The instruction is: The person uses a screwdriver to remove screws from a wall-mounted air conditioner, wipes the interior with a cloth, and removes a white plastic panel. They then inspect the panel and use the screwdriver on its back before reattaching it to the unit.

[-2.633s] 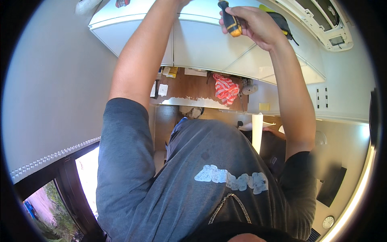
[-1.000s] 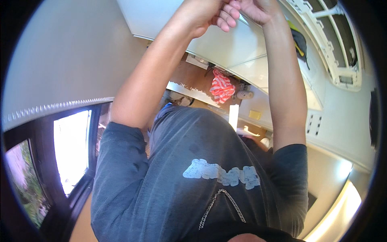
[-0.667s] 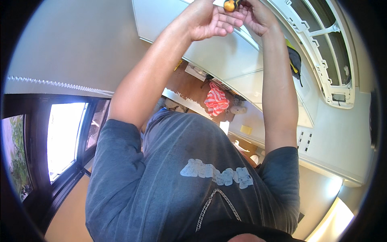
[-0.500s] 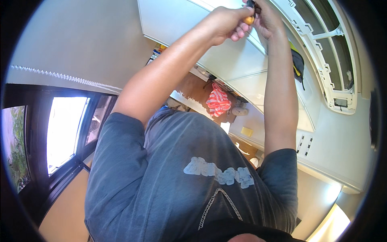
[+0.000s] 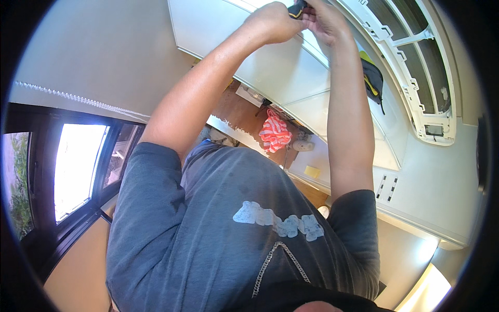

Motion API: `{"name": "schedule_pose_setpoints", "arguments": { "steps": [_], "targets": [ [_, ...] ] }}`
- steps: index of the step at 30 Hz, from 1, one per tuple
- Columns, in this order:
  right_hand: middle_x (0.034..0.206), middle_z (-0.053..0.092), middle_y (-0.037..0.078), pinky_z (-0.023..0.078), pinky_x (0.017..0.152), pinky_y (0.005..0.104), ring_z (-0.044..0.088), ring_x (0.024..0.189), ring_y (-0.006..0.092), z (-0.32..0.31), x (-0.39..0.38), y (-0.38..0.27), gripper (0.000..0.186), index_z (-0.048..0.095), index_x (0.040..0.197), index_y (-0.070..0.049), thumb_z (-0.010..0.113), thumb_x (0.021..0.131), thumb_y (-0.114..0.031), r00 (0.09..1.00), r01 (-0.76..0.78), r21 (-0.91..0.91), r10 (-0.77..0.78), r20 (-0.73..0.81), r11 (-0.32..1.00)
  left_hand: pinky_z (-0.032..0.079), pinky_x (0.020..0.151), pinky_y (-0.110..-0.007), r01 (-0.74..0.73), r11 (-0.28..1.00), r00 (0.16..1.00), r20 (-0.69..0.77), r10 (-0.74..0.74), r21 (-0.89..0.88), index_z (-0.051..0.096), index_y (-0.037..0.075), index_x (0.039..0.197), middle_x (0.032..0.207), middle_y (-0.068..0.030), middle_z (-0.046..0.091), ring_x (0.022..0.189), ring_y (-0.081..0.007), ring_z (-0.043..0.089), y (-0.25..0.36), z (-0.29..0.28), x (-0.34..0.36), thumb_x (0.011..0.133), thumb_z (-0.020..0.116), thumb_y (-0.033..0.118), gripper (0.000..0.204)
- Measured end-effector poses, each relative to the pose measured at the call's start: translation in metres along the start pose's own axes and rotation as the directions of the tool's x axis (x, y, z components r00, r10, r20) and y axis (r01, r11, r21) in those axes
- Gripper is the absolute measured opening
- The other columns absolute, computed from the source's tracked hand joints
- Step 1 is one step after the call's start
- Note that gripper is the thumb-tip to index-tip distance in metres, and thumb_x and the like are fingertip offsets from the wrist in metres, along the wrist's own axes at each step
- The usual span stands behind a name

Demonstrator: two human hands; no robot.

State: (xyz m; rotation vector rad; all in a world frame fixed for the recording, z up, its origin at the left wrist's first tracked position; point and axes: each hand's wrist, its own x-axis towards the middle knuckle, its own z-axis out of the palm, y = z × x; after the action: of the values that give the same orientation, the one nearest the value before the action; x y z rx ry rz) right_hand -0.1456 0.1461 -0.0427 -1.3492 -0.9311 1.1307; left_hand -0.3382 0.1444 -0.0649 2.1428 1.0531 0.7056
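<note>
At the top middle, my left hand (image 5: 275, 23) is closed around a black-and-yellow screwdriver handle (image 5: 296, 10), with its fingertips mostly hidden. My right hand (image 5: 325, 23) is curled at the same handle, close against the left one. The screwdriver's far end is hidden at the picture's edge. Both hands are raised over white cabinet fronts (image 5: 239, 54). To their right lies a white slatted plastic housing (image 5: 408, 73) with clips along its edge, and a black-and-yellow bag (image 5: 371, 80) sits partly behind my right forearm.
A grey wall with a bead chain (image 5: 78, 96) and a dark-framed window (image 5: 49, 177) are on the left. Below the cabinets, a wooden surface (image 5: 239, 106) holds a red-striped cloth (image 5: 275, 130) and small items. A white ledge (image 5: 426, 208) runs at the right.
Since half a second ago both hands have shifted slightly up and left with the screwdriver. Its yellow end is now covered by my left hand, whose fingers have curled further in.
</note>
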Motion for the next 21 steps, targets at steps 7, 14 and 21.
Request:
{"name": "schedule_pose_setpoints", "arguments": {
  "steps": [7, 14, 21],
  "targets": [
    [0.083, 0.067, 0.013, 0.058, 0.063, 0.0369, 0.067, 0.069, 0.024, 0.01, 0.0, -0.004, 0.022, 0.067, 0.097, 0.001, 0.061, 0.101, -0.019, 1.0, -0.024, 0.137, 0.021, 0.02, 0.99, 0.042, 0.04, -0.032, 0.458, 0.07, 0.839, 0.457, 0.294, -0.886, 0.063, 0.007, 0.101, 0.065, -0.003, 0.058, 0.046, -0.016, 0.052, 0.003, -0.014, 0.003, 0.101, 0.06, 0.045, 0.039],
    [0.078, 0.066, 0.006, 0.053, 0.064, 0.0284, 0.063, 0.067, 0.0159, 0.01, -0.004, -0.002, 0.022, 0.067, 0.091, -0.006, 0.064, 0.102, -0.025, 0.989, 0.107, 0.131, -0.091, -0.12, 0.986, 0.05, 0.069, -0.041, 0.102, 0.851, 0.994, 0.015, -0.111, -0.515, 0.068, 0.002, 0.098, 0.079, -0.0111, 0.062, 0.072, -0.0318, 0.058, 0.014, -0.013, 0.008, 0.095, 0.065, 0.028, 0.026],
    [0.076, 0.064, 0.007, 0.051, 0.06, 0.0314, 0.061, 0.066, 0.0173, 0.009, 0.003, 0.007, 0.016, 0.066, 0.091, -0.004, 0.064, 0.1, -0.017, 0.995, 0.074, 0.112, -0.066, -0.07, 0.991, 0.057, 0.087, -0.047, -0.052, 0.974, 0.967, -0.231, 0.104, 0.222, 0.07, -0.004, 0.104, 0.095, -0.0274, 0.073, 0.083, -0.0388, 0.073, 0.01, 0.003, 0.007, 0.085, 0.071, 0.048, 0.056]
  ]
}}
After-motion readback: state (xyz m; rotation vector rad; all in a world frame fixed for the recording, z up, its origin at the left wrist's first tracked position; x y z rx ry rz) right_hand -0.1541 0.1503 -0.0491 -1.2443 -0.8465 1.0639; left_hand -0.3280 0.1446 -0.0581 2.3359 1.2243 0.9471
